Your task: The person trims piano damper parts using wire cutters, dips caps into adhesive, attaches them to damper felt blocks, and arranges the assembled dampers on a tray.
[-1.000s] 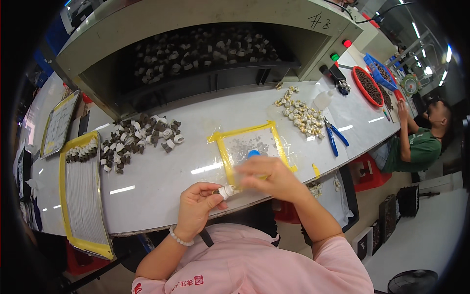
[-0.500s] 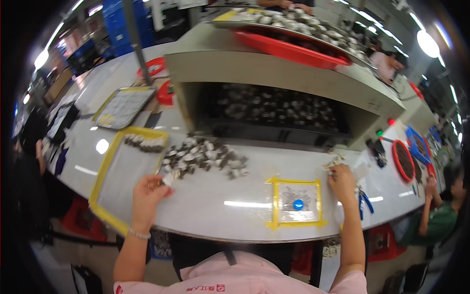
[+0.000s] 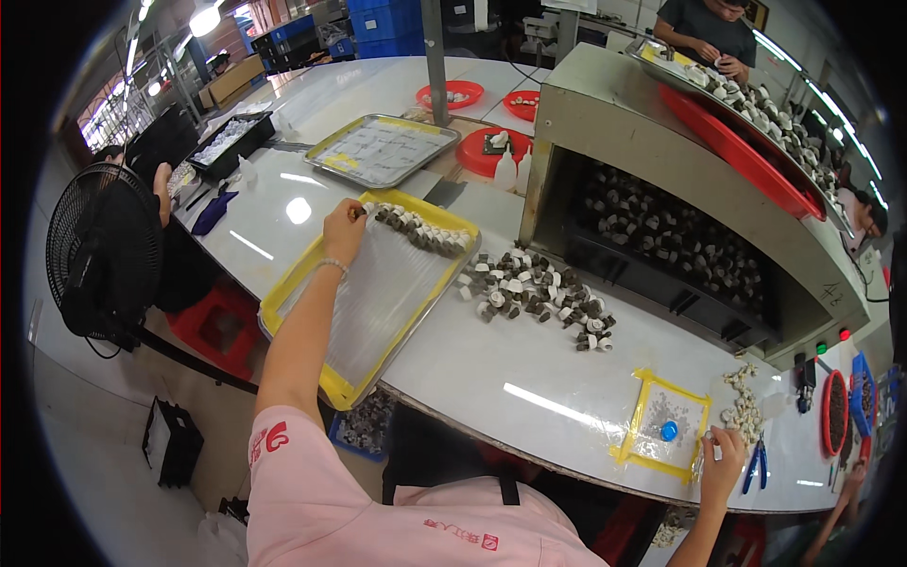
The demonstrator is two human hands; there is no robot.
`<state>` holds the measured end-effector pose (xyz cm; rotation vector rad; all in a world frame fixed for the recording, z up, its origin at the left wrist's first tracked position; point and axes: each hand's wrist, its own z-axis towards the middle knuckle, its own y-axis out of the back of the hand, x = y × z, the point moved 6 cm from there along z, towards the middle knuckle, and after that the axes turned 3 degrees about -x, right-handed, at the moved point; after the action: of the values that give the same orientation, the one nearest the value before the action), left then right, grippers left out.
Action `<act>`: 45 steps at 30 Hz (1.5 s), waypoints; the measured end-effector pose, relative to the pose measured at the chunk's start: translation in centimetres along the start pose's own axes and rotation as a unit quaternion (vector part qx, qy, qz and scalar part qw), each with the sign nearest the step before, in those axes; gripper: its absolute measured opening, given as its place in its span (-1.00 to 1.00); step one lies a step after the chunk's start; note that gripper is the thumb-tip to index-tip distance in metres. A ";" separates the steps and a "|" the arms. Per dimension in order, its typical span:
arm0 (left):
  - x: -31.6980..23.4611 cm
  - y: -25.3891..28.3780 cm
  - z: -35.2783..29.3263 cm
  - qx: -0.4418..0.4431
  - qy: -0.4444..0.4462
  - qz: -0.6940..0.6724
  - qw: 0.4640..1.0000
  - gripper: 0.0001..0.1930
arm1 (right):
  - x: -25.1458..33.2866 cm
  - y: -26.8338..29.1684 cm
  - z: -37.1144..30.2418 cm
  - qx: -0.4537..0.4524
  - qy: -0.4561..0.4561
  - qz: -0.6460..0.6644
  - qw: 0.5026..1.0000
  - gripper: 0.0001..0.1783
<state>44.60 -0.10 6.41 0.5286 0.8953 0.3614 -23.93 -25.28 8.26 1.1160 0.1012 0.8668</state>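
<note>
Left hand point(image 3: 345, 236) pinches a dark piece point(image 3: 358, 214) at the upper-left end of the row in the yellow-edged tray point(image 3: 387, 283).
From here I see the tray holding one row of dark-and-white rolls point(image 3: 420, 231) along its far edge; loose pile point(image 3: 539, 295) on the table beside it. Right hand point(image 3: 723, 459) is by the yellow-taped square point(image 3: 682, 414), fingers curled, can't tell if pinching anything. Black bin point(image 3: 652, 283) inside the metal box point(image 3: 605, 94): full of similar rolls. Red basin point(image 3: 825, 416), far right: brown bits. Blue bin point(image 3: 357, 450) under table: pale bits.
</note>
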 end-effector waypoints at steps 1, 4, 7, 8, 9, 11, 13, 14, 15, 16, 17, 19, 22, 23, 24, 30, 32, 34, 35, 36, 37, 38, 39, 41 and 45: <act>-0.2 -0.8 0.3 0.009 -0.009 0.031 0.999 -0.75 | -0.5 -0.2 -0.6 0.002 -0.005 -0.006 1.000 -0.69; -0.2 -2.3 0.4 0.015 -0.005 0.029 0.999 -0.78 | -0.1 -0.3 -1.6 0.000 0.007 -0.034 0.999 -0.68; 0.6 -2.3 0.4 0.043 -0.017 0.010 0.999 -0.76 | 0.8 -0.7 -1.7 -0.008 -0.003 -0.039 0.999 -0.69; 0.6 -2.2 0.3 0.053 -0.037 0.014 0.998 -0.74 | 0.9 -0.8 -1.7 -0.013 0.002 -0.038 0.999 -0.69; 0.6 -2.2 0.2 0.061 -0.038 0.011 0.997 -0.74 | 0.8 -1.0 -1.8 -0.005 -0.007 -0.040 0.999 -0.69; 0.1 -1.8 -0.3 0.056 -0.076 0.013 0.995 -0.69 | 1.0 -1.0 -1.7 -0.001 -0.006 -0.041 0.999 -0.69; -3.3 -1.2 -1.6 0.007 -0.131 0.027 0.991 -0.69 | 1.1 -1.1 -1.7 0.002 -0.008 -0.024 1.000 -0.69; -6.2 -0.5 -2.7 -0.049 -0.186 0.042 0.980 -0.69 | 1.3 -1.0 -1.8 0.003 -0.013 -0.027 1.000 -0.69; -9.3 -1.1 -4.2 0.014 -0.168 -0.019 0.985 -0.68 | 1.8 -0.9 -1.8 0.004 0.001 -0.028 1.000 -0.70; -12.5 -1.6 -6.2 0.076 -0.148 -0.077 0.983 -0.68 | 2.1 -0.7 -1.8 0.005 0.017 -0.027 0.999 -0.70; -15.4 -2.0 -8.6 0.117 -0.229 -0.092 0.962 -0.70 | 2.2 -0.6 -1.7 0.009 0.027 -0.022 0.999 -0.70; -20.8 -3.4 -13.5 0.211 -0.336 -0.123 0.909 -0.70 | 1.4 -0.6 -2.1 0.012 0.011 -0.008 1.000 -0.71; -25.4 -5.8 -17.8 0.259 -0.405 -0.095 0.871 -0.72 | 0.9 -0.6 -2.2 0.006 -0.047 0.036 0.998 -0.72; -26.0 -6.4 -18.8 0.254 -0.447 -0.055 0.856 -0.74 | 0.6 -0.7 -2.2 -0.002 -0.092 0.062 0.994 -0.72; -26.2 -6.8 -19.0 0.257 -0.449 -0.059 0.854 -0.74 | 0.4 -0.6 -2.2 -0.003 -0.097 0.058 0.994 -0.72; -26.8 -8.5 -20.4 0.211 -0.517 0.019 0.830 -0.78 | 0.7 -0.5 -1.7 0.022 -0.085 0.084 0.993 -0.71; -28.1 -7.0 -20.9 0.229 -0.498 -0.025 0.836 -0.76 | 0.8 -0.6 -1.6 0.019 -0.105 0.100 0.989 -0.71; -27.6 -6.2 -21.4 0.404 -0.206 -0.227 0.862 -0.75 | 1.7 -0.4 -1.1 0.020 -0.072 0.144 0.987 -0.70; -26.3 -6.8 -22.9 0.459 -0.058 -0.370 0.805 -0.76 | 2.0 -0.4 -1.0 0.023 -0.067 0.156 0.985 -0.71; -26.5 -6.3 -24.2 0.465 -0.056 -0.369 0.803 -0.76 | 2.1 -0.4 -0.8 0.025 -0.073 0.155 0.985 -0.71; -26.7 -6.1 -26.2 0.507 0.102 -0.491 0.701 -0.76 | 2.5 -0.6 -0.7 0.040 -0.065 0.164 0.983 -0.71; -27.1 -6.1 -28.2 0.522 0.256 -0.587 0.564 -0.75 | 2.7 -0.8 -0.5 0.056 -0.057 0.174 0.982 -0.72; -27.2 -6.0 -29.3 0.525 0.260 -0.585 0.561 -0.75 | 3.0 -0.9 -0.2 0.058 -0.061 0.172 0.981 -0.72; -27.5 -6.3 -31.7 0.525 0.347 -0.637 0.446 -0.75 | 4.2 -1.0 0.4 0.063 -0.013 0.170 0.983 -0.73; -27.9 -7.2 -34.2 0.520 0.383 -0.662 0.381 -0.76 | 5.0 -1.0 1.1 0.087 0.011 0.153 0.984 -0.74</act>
<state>1.27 -10.51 2.61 0.5508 2.1444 -1.7969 -19.45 -23.00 9.71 1.3067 0.0236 1.1610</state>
